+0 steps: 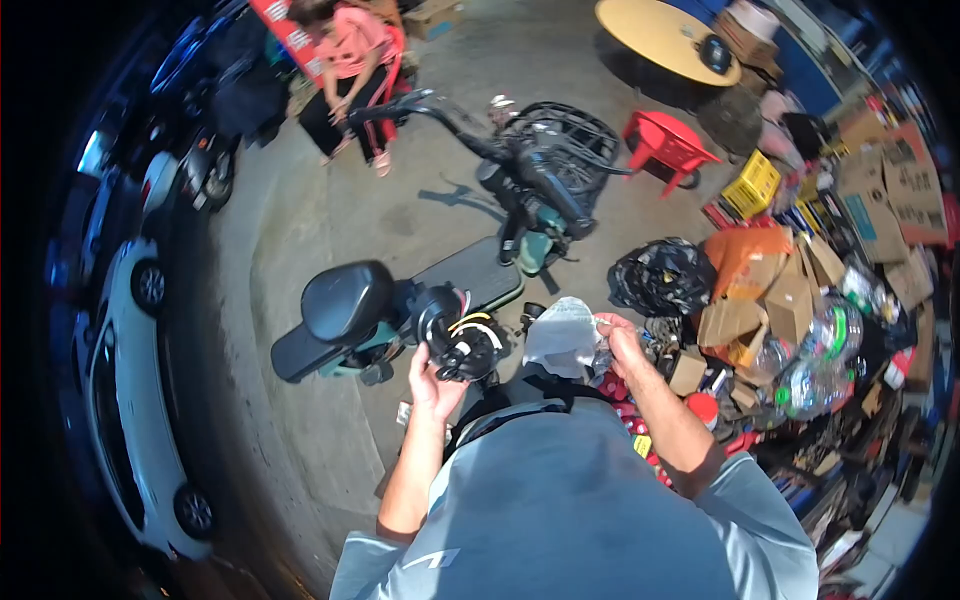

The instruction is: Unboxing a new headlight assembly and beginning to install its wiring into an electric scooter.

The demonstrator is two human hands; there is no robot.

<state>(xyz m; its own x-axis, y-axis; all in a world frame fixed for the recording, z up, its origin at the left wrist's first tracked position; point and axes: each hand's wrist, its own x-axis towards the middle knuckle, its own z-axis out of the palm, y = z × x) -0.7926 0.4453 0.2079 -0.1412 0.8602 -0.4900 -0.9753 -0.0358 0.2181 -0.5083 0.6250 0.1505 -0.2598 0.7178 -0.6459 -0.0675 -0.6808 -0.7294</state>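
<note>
My left hand (432,388) is closed on the near edge of a round black part (478,352) with yellow and white curved strips or wires on it. What kind of part it is I cannot tell. Between the fingertips of my right hand (622,342), a whitish, see-through plastic bag (560,335) is pinched by its right edge. Its lower end hangs over my lap. Just ahead of both hands stands an electric scooter (465,272) with a black seat (347,300), dark handlebars (440,108) and a wire front basket (570,140).
Cardboard boxes (785,305), clear plastic bottles (815,385) and a black rubbish bag (662,275) crowd the right side. Farther off are a red plastic stool (665,140) and a round yellow table (655,35). A person (350,60) sits at the far left; a white car (140,400) stands left.
</note>
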